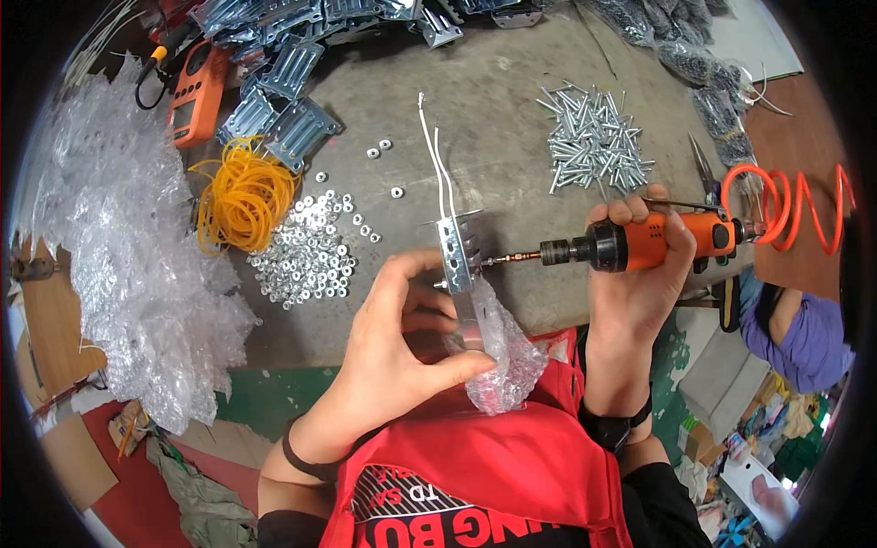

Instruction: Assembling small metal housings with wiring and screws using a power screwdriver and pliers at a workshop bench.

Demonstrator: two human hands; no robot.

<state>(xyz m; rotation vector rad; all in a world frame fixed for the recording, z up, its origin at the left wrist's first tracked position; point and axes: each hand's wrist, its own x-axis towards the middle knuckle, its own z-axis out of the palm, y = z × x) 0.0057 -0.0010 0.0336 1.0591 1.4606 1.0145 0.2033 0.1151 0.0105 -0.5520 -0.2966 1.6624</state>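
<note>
Here the left hand (397, 352) pinched the bubble-wrapped bracket (455, 251) upright over the desk's (512, 119) near edge while the right hand (639, 265) gripped the driver (639, 245), whose bit wanted holding square to the screw with the bracket braced firmly.

Orange-black pneumatic screwdriver (639, 245); silver bracket (454, 256); yellow rubber bands (245, 196); orange coiled hose (793, 205); red apron (493, 466).

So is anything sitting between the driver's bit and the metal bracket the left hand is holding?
Nothing visible. The bit of the orange pneumatic screwdriver in the right hand points straight at the side of the metal bracket, its tip at or just short of it. The left hand grips lower down, on the bubble wrap.
</note>
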